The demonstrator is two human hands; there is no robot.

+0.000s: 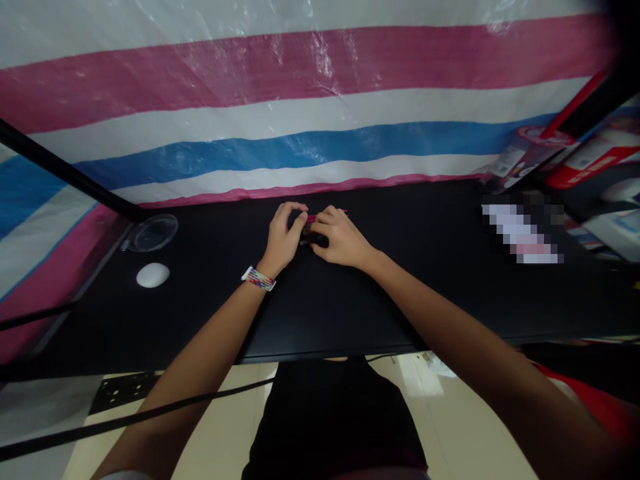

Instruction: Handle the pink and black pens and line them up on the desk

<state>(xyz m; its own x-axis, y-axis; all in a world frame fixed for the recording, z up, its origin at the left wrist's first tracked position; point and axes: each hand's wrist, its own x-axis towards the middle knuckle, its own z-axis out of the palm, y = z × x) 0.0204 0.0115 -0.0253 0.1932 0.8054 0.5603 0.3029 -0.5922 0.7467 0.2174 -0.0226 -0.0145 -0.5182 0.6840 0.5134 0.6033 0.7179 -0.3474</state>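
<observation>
Both hands rest close together over the middle of the black tabletop. My right hand [343, 239] curls over a slim red pen-like stick [311, 219], whose thin tip shows past the knuckles. Under the same fingers lies a small dark item, mostly covered, and its kind is unclear. My left hand [286, 235], with a multicoloured woven band [259, 279] at the wrist, is bent with thumb and forefinger nearly together. Its thumb tip is at the left end of the red stick; anything inside the pinch is hidden.
On the left lie a white rounded object [153, 275] and a clear round lid or dish [155, 232]. A tub with a red rim [530, 150] stands at the back right, near a pixelated item [523, 230]. Striped sheeting [280, 153] hangs behind the black table [320, 320].
</observation>
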